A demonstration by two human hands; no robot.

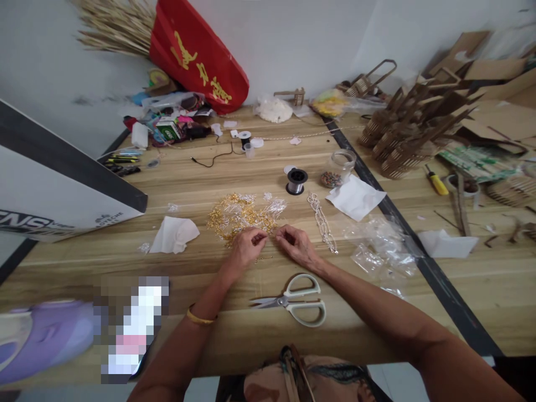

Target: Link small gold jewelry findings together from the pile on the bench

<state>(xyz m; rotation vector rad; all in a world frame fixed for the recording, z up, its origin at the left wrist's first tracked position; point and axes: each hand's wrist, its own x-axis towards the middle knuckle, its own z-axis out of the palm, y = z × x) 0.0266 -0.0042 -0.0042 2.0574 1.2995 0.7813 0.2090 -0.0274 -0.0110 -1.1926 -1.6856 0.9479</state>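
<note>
My left hand and my right hand face each other above the wooden table, thumbs and fingertips pinched together a small distance apart. Whatever lies between their fingers is too small to make out. Just beyond them spreads a pile of gold and silver chain pieces. A short gold chain lies on the wood below the fingertips. Right of my right hand is a silver chain laid in loops. Scissors with pale handles rest nearer my body, blades slightly apart and pointing left.
Beyond the pile stand a wire spool and a glass jar with coloured beads. White paper lies left, clear plastic bags right. A phone is near the front left. Small woven baskets crowd the back right.
</note>
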